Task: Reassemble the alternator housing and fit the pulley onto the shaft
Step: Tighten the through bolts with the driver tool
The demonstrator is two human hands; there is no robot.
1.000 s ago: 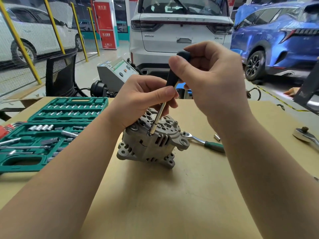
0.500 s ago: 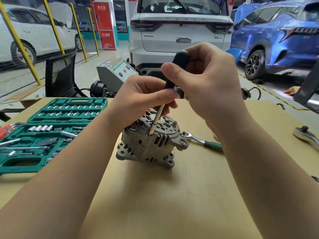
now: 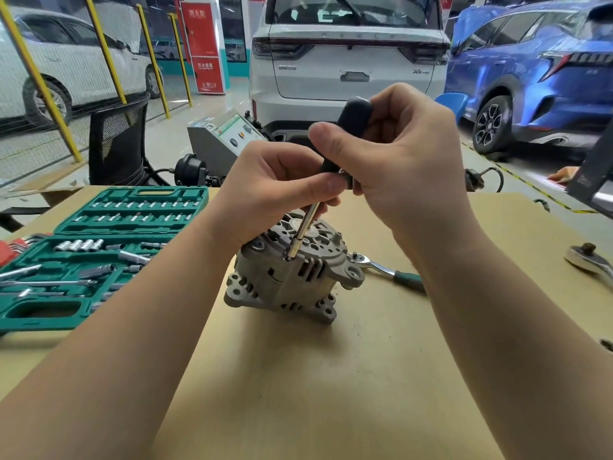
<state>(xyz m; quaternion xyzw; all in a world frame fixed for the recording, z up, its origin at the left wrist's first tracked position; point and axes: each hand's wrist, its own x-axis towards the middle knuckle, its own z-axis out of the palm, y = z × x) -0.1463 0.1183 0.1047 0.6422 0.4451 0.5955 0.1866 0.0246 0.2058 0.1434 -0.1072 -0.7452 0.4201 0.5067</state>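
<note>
A grey cast alternator (image 3: pixel 285 280) stands on the cardboard-covered table (image 3: pixel 331 376), end face up. A screwdriver (image 3: pixel 303 229) with a black handle and a silver shaft leans over it, its tip set on a housing bolt at the near upper rim. My right hand (image 3: pixel 401 154) grips the black handle from the top. My left hand (image 3: pixel 275 190) pinches the lower handle and shaft between thumb and fingers, just above the housing. No pulley shows in view.
An open green socket set case (image 3: pixel 99 247) lies at the left. A ratchet with a green handle (image 3: pixel 388 272) lies right of the alternator. Another ratchet head (image 3: pixel 588 258) sits at the right edge. A grey machine (image 3: pixel 222 134), a black chair and parked cars stand beyond the table.
My right hand has turned slightly on the handle, its thumb shifting left. The screwdriver tip stays on the same bolt and the alternator has not moved.
</note>
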